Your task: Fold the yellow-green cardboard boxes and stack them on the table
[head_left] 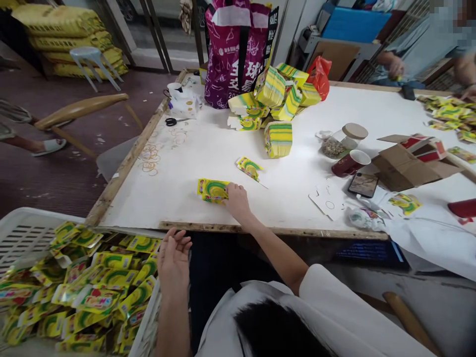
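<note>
My right hand (237,200) reaches onto the white table (193,163) and rests its fingers on a small stack of yellow-green printed packets (212,190) near the front edge. My left hand (174,257) hovers below the table edge, fingers spread and empty, beside a white crate (22,233) full of several similar yellow-green packets (92,287). Another loose packet (250,167) lies a little farther in on the table.
Banded bundles of packets (277,101) are piled mid-table before a magenta bag (238,47). Scissors (174,121), rubber bands (150,158), a red cup (351,162), a phone (363,184) and a cardboard box (407,161) lie around. Another person (416,49) works at the far right.
</note>
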Motion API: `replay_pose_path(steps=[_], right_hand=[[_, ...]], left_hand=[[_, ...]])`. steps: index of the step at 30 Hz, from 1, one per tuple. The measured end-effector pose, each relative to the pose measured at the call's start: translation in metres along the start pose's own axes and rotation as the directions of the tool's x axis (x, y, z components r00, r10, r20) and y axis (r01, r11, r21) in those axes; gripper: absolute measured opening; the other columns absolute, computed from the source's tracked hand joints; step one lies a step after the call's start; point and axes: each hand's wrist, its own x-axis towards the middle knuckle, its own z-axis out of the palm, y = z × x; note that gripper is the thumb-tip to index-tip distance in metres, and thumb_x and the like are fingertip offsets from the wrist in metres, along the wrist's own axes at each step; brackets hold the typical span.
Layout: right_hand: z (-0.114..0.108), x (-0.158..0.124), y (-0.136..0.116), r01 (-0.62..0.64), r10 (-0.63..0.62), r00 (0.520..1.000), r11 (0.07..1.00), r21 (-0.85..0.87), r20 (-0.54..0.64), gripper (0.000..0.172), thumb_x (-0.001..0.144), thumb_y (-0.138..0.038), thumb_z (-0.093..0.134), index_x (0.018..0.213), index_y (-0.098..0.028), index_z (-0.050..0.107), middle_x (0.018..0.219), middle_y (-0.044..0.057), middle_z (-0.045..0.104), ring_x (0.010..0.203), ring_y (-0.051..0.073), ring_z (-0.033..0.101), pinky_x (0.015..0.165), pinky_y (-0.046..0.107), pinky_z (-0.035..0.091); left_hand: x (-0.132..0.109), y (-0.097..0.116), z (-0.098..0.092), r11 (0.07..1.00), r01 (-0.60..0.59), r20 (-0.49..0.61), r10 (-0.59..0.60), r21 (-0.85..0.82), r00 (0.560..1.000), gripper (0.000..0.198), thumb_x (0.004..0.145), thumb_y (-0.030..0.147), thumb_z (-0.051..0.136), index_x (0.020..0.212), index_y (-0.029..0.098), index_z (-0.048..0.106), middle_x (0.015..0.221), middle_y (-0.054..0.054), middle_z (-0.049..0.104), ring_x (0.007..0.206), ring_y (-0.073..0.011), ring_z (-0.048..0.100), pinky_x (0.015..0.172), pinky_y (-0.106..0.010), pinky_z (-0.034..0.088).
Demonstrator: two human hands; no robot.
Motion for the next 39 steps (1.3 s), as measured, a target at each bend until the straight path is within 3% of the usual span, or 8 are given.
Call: replay_pose_path(steps=[6, 12, 17, 24, 28, 32, 36, 39], right_hand=[[-0.021, -0.03, -0.014, 0.14, -0.174, 0.976, 0.962, 0.233, 0.13, 0.029, 0.086, -0.013, 0.066, 0.109, -0.017, 0.049, 0.098, 0.004, 0.064, 0.088, 0.017, 0.06, 0.079, 0.029, 0.044], [0.001, -0.086, -0.038, 0.12, -0.518, 0.764, 0.699, 0.705, 0.385, 0.036, 0.073, -0.016, 0.081, 0.092, -0.017, 0.051, 0.081, -0.004, 0.058, 0.067, 0.008, 0.054, 0.064, 0.02, 0.045], [0.014, -0.096, -0.042, 0.026, -0.471, 0.811, 0.623, 0.782, 0.348, 0.059, 0.062, -0.03, 0.09, 0.107, -0.017, 0.054, 0.083, -0.004, 0.054, 0.069, 0.01, 0.048, 0.06, 0.021, 0.039], [-0.003, -0.073, -0.031, 0.056, -0.382, 0.905, 0.546, 0.836, 0.189, 0.019, 0.086, -0.032, 0.069, 0.087, -0.014, 0.062, 0.077, -0.001, 0.059, 0.068, 0.01, 0.049, 0.065, 0.021, 0.04], [-0.014, -0.065, -0.021, 0.29, -0.43, 0.902, 0.635, 0.716, 0.016, 0.007, 0.09, -0.02, 0.063, 0.088, -0.014, 0.068, 0.082, 0.003, 0.065, 0.078, 0.013, 0.056, 0.072, 0.023, 0.044], [-0.028, -0.063, -0.015, 0.647, -0.661, 0.747, 0.704, 0.293, -0.062, 0.019, 0.095, -0.015, 0.056, 0.096, -0.022, 0.073, 0.095, 0.004, 0.07, 0.099, 0.019, 0.056, 0.101, 0.037, 0.038], [-0.03, -0.074, -0.023, 0.818, -0.831, 0.555, 0.536, 0.21, -0.039, 0.024, 0.095, -0.013, 0.054, 0.098, -0.028, 0.073, 0.102, -0.001, 0.071, 0.114, 0.019, 0.053, 0.122, 0.045, 0.012], [-0.022, -0.082, -0.029, 0.668, -0.624, 0.74, 0.638, 0.383, -0.251, 0.032, 0.091, -0.03, 0.065, 0.122, -0.024, 0.064, 0.13, 0.008, 0.061, 0.132, 0.023, 0.045, 0.123, 0.046, 0.015]], left_hand=[[-0.003, -0.021, 0.014, 0.998, 0.014, 0.173, -0.004, -0.058, 0.985, 0.057, 0.072, 0.059, 0.076, 0.115, 0.023, 0.065, 0.124, -0.01, 0.063, 0.113, -0.0237, 0.061, 0.095, -0.038, 0.05], [-0.008, -0.002, 0.039, 0.948, -0.222, 0.132, 0.256, -0.228, 0.958, 0.051, 0.076, 0.069, 0.063, 0.095, 0.021, 0.064, 0.09, -0.004, 0.058, 0.089, -0.0183, 0.058, 0.088, -0.032, 0.05], [-0.008, 0.009, 0.042, 0.947, -0.293, 0.018, 0.298, -0.131, 0.954, 0.063, 0.071, 0.084, 0.058, 0.077, 0.021, 0.053, 0.067, 0.002, 0.041, 0.061, -0.0127, 0.043, 0.062, -0.025, 0.045], [-0.014, -0.008, 0.041, 0.956, -0.292, -0.065, 0.292, 0.01, 0.954, 0.044, 0.065, 0.053, 0.085, 0.084, 0.019, 0.065, 0.086, -0.001, 0.066, 0.081, -0.016, 0.063, 0.077, -0.029, 0.054], [-0.007, 0.004, 0.029, 0.946, -0.324, -0.019, 0.325, 0.011, 0.946, 0.043, 0.069, 0.049, 0.084, 0.096, 0.018, 0.071, 0.1, -0.005, 0.071, 0.092, -0.0173, 0.066, 0.085, -0.028, 0.054], [0.004, 0.033, 0.005, 0.9, -0.423, 0.308, 0.376, 0.103, 0.874, 0.084, 0.062, 0.065, 0.082, 0.131, 0.023, 0.062, 0.134, -0.01, 0.061, 0.126, -0.026, 0.056, 0.109, -0.035, 0.042], [0.007, 0.033, -0.005, 0.734, -0.382, 0.534, 0.031, 0.562, 0.845, 0.09, 0.051, 0.04, 0.093, 0.132, 0.023, 0.059, 0.13, -0.012, 0.062, 0.119, -0.0309, 0.059, 0.102, -0.039, 0.046], [0.0, 0.015, 0.001, 0.625, -0.412, 0.496, 0.046, 0.663, 0.867, 0.067, 0.063, 0.041, 0.085, 0.122, 0.021, 0.059, 0.11, -0.009, 0.065, 0.101, -0.0276, 0.063, 0.09, -0.037, 0.05]])
